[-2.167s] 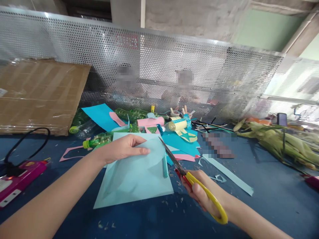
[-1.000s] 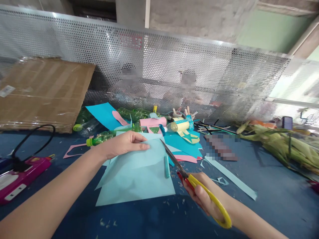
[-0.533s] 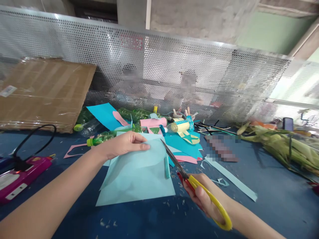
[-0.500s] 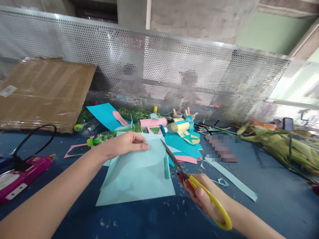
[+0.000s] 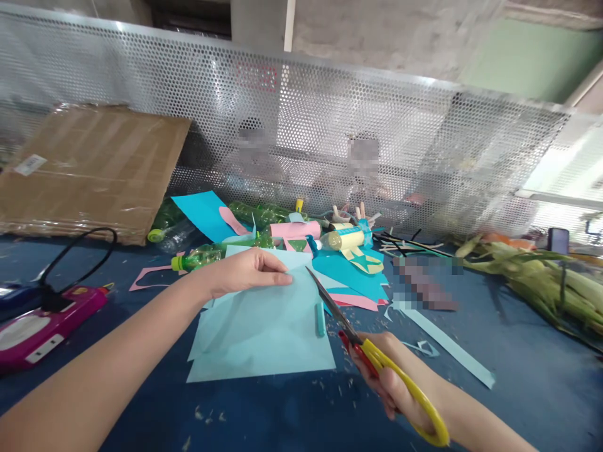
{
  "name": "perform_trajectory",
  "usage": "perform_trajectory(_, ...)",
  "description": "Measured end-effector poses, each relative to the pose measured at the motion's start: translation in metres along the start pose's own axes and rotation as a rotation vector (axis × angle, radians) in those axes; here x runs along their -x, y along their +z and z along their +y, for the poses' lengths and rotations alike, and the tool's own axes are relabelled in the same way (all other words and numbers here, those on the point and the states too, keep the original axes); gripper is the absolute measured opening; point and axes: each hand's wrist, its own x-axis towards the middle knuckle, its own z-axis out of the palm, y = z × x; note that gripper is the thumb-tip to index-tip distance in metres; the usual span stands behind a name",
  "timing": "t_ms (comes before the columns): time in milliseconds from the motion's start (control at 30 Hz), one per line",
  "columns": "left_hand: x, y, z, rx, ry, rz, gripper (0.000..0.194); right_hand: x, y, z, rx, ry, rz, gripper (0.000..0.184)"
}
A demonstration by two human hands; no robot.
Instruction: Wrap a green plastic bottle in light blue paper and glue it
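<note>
While the left hand (image 5: 245,271) pinches the far edge of the top sheet of light blue paper (image 5: 264,326) and lifts it a little off the sheet beneath, the right hand (image 5: 400,383) is clenched through the yellow handles of the scissors (image 5: 372,355); the blades lie together and point up and away toward the paper's right edge, their tip just beside it, whether touching I cannot tell; the paper lies on the blue counter (image 5: 518,376) near its front edge, about the middle; a small teal stick (image 5: 320,319) rests along the paper's right side, just beside the blades; beyond the paper, toward the counter's back edge, a green bottle (image 5: 202,256), a bright blue sheet (image 5: 202,213) and pink and yellow cut-outs lie heaped; a pink glue gun (image 5: 42,323) with a black cord sits toward the left edge; corn husks (image 5: 537,282) lie toward the right edge; cardboard (image 5: 89,169) leans at the back left against a perforated metal screen (image 5: 330,125).
</note>
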Motion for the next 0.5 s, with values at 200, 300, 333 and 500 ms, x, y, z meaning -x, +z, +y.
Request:
perform_trajectory(200, 0.002, 0.005, 0.009, 0.013, 0.007, -0.019, 0.040, 0.007, -0.003, -0.004, 0.016, -0.049, -0.030, 0.063)
perform_trajectory(300, 0.002, 0.007, 0.011, -0.038, 0.043, -0.008, 0.042, 0.008, -0.005, -0.009, 0.087, -0.069, -0.036, 0.065)
perform_trajectory(333, 0.002, 0.008, 0.010, -0.056, 0.052, -0.004, 0.042, 0.008, -0.006, -0.011, 0.105, -0.076, -0.034, 0.065)
perform_trajectory(500, 0.003, 0.011, 0.011, -0.098, 0.051, -0.030, 0.039, 0.008, -0.004, -0.015, 0.122, -0.073, -0.025, 0.066)
